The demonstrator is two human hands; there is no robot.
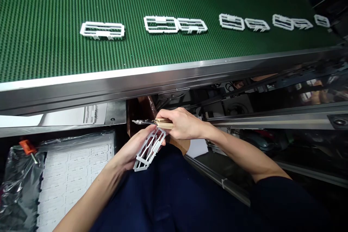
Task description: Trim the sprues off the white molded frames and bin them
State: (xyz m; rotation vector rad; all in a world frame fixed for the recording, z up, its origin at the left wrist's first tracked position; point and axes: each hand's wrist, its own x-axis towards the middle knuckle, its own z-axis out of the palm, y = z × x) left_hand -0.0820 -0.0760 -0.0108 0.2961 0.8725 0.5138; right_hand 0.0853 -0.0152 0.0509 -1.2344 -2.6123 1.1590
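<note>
In front of my body, my left hand (pixel 137 148) is closed around white plastic frames (pixel 150 148); what looks like two of them overlap, tilted. My right hand (pixel 182 123) grips a knife-like tool (pixel 164 123) by its pale handle, with a dark, shiny-ended blade pointing left. The tool lies just above the upper end of the frames, close to my left fingertips. Whether the blade touches the plastic I cannot tell. Similar white frames lie on the green conveyor belt (pixel 130 54) beyond, the nearest single frame (pixel 102 30) at the left.
A metal rail (pixel 174 70) edges the belt in front of me. At lower left, a box lined with dark plastic (pixel 21 181) holds a stack of white parts (pixel 73 177). An orange-handled screwdriver (pixel 28 147) rests on that lining. Metal framework (pixel 272 121) runs along the right.
</note>
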